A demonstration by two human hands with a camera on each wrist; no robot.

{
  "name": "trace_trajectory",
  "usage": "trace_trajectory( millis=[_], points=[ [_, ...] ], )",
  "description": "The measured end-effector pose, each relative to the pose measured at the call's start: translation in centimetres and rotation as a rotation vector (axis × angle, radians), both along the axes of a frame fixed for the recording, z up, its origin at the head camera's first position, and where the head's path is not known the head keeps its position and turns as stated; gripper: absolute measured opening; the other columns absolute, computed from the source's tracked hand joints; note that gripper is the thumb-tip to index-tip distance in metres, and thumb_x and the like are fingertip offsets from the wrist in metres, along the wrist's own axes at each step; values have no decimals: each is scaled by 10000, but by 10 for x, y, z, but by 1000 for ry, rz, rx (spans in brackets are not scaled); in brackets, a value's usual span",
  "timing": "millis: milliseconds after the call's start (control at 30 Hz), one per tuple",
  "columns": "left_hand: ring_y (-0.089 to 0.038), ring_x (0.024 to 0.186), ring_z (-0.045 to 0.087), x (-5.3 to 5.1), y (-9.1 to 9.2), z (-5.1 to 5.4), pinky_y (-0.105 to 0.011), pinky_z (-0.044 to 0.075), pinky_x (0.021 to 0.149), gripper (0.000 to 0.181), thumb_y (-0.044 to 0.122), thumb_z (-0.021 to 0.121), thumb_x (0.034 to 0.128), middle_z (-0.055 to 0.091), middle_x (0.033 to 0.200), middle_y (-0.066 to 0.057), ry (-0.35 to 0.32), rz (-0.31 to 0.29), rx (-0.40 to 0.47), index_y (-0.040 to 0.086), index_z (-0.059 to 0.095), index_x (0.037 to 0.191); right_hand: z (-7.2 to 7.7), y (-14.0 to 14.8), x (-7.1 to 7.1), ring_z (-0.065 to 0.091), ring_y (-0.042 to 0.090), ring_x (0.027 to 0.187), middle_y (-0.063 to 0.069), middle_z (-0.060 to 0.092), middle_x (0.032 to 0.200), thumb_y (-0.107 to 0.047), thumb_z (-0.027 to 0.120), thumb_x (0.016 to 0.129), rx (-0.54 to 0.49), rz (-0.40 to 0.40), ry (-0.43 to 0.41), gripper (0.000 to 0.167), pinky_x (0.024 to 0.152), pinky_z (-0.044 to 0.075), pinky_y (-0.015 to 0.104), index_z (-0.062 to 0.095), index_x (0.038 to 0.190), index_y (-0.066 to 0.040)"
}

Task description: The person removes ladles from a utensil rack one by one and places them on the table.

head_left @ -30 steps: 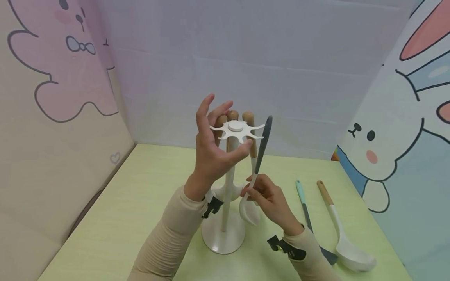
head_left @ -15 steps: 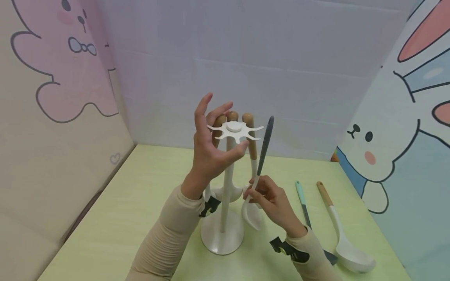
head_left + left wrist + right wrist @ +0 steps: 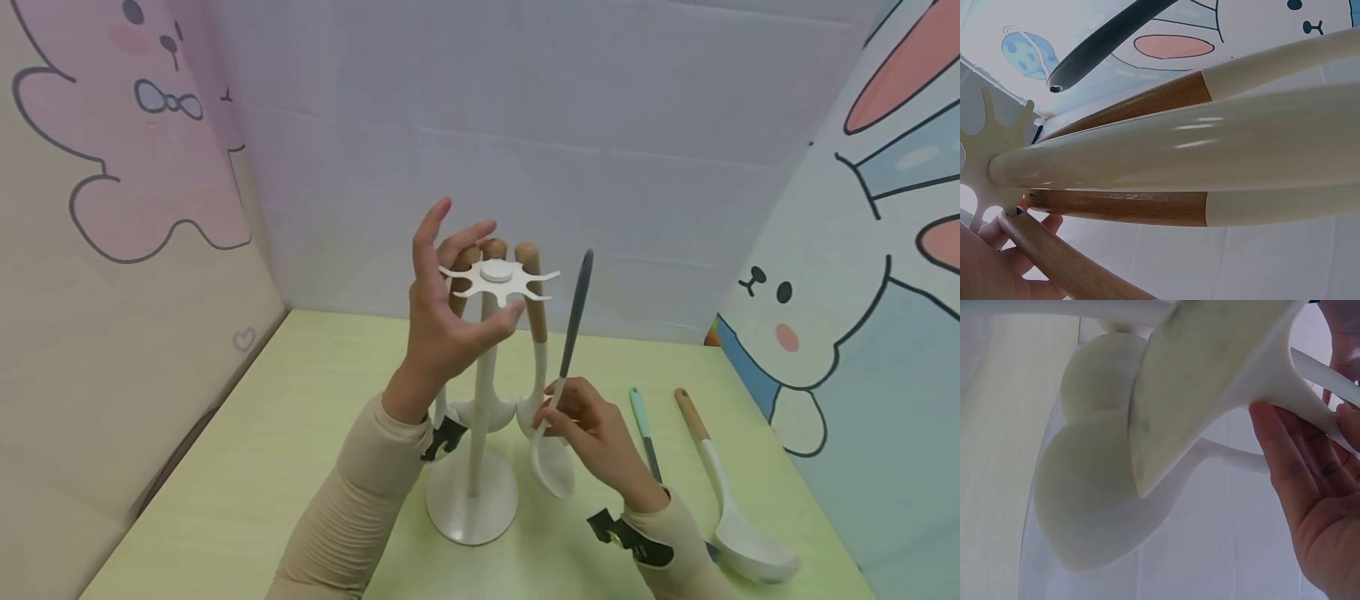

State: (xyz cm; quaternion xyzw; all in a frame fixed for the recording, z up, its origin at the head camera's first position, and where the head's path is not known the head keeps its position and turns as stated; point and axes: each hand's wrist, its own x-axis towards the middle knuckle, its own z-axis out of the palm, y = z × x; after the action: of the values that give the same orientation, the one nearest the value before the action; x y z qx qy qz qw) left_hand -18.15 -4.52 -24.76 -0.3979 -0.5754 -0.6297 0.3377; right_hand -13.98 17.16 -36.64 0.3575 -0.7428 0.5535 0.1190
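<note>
A white utensil rack [image 3: 472, 492] stands upright, with several wooden-handled utensils [image 3: 536, 317] hanging from its hooked top. My left hand [image 3: 446, 333] curls round the rack top, thumb at the front hooks and fingers behind, among the wooden handles. My right hand [image 3: 600, 433] pinches a white ladle [image 3: 553, 471] by its neck, its dark grey handle pointing up, to the right of the rack and apart from its hooks. In the right wrist view, the ladle's bowl [image 3: 1210, 381] partly covers a hanging white utensil's bowl [image 3: 1097, 500].
On the table's right side lie a mint-and-grey utensil [image 3: 641, 417], partly hidden by my right forearm, and a white spoon-like utensil [image 3: 753, 546] with a wooden handle. The pale yellow table [image 3: 262, 483] meets a plain wall behind and cartoon-printed walls at the sides.
My right hand has moved the ladle rightward and slightly down, away from the rack. My left hand keeps its place at the rack top.
</note>
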Motion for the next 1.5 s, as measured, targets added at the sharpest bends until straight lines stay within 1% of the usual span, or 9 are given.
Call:
trace_trajectory(
  millis=[200, 300, 533, 733, 800, 900, 1033, 1200, 1500],
  points=[
    [-323, 1147, 576, -1, -2, 1, -411, 506, 967, 965, 98, 706, 730, 546, 1363, -226, -4, -15, 0, -49, 135, 1494, 0, 5, 1, 707, 154, 834, 206, 684, 921, 157, 536, 942, 13, -13, 5, 255, 674, 610, 349, 503, 1172, 55],
    [-317, 1150, 578, -1, -3, 1, -412, 508, 965, 964, 95, 708, 731, 548, 1362, -223, -5, -12, -10, -52, 136, 1493, 0, 8, 0, 705, 148, 835, 195, 685, 917, 156, 544, 938, 22, -26, 7, 265, 668, 610, 346, 511, 1169, 30],
    [-284, 1169, 586, -3, -7, 1, -402, 499, 959, 953, 145, 711, 737, 568, 1349, -220, 0, 49, -52, -45, 164, 1493, -2, 17, -1, 697, 131, 829, 198, 680, 901, 174, 548, 924, 26, -58, 24, 271, 651, 608, 332, 509, 1155, 39],
    [-300, 1167, 595, -7, -11, 1, -513, 478, 969, 950, 179, 711, 742, 573, 1324, -263, 27, 63, -67, -55, 171, 1488, 0, 23, -1, 700, 126, 806, 182, 682, 894, 178, 561, 914, 40, -113, 39, 281, 636, 606, 318, 520, 1146, 24],
    [-304, 1170, 595, -9, -13, 1, -522, 478, 967, 949, 187, 710, 743, 575, 1315, -274, 36, 66, -69, -62, 173, 1485, 1, 25, -1, 702, 129, 797, 176, 682, 892, 173, 567, 914, 48, -127, 43, 276, 630, 606, 320, 526, 1140, 21],
    [-311, 1174, 592, -11, -14, 0, -460, 503, 958, 949, 181, 708, 743, 575, 1309, -282, 43, 54, -68, -70, 167, 1483, 1, 27, -1, 705, 126, 787, 174, 685, 885, 170, 576, 911, 58, -146, 49, 268, 619, 606, 330, 535, 1129, 19],
    [-320, 1178, 588, -13, -16, 0, -376, 519, 943, 949, 165, 703, 745, 575, 1311, -279, 45, 15, -56, -71, 155, 1483, 0, 30, -2, 705, 109, 784, 167, 691, 870, 172, 587, 902, 73, -187, 52, 262, 608, 604, 324, 546, 1107, 15],
    [-323, 1191, 579, -16, -17, -2, -391, 518, 948, 950, 169, 693, 748, 565, 1318, -282, 37, -24, -45, -75, 142, 1484, -6, 37, -6, 700, 88, 774, 179, 696, 856, 160, 606, 898, 86, -245, 14, 244, 597, 600, 301, 552, 1084, 12],
    [-329, 1181, 577, -19, -17, -2, -374, 507, 949, 957, 153, 668, 730, 571, 1311, -277, 15, -52, -32, -73, 133, 1490, -14, 49, -12, 704, 105, 759, 172, 718, 884, 57, 628, 935, 127, -341, -106, 166, 575, 597, 309, 569, 1074, -12]
  ],
)
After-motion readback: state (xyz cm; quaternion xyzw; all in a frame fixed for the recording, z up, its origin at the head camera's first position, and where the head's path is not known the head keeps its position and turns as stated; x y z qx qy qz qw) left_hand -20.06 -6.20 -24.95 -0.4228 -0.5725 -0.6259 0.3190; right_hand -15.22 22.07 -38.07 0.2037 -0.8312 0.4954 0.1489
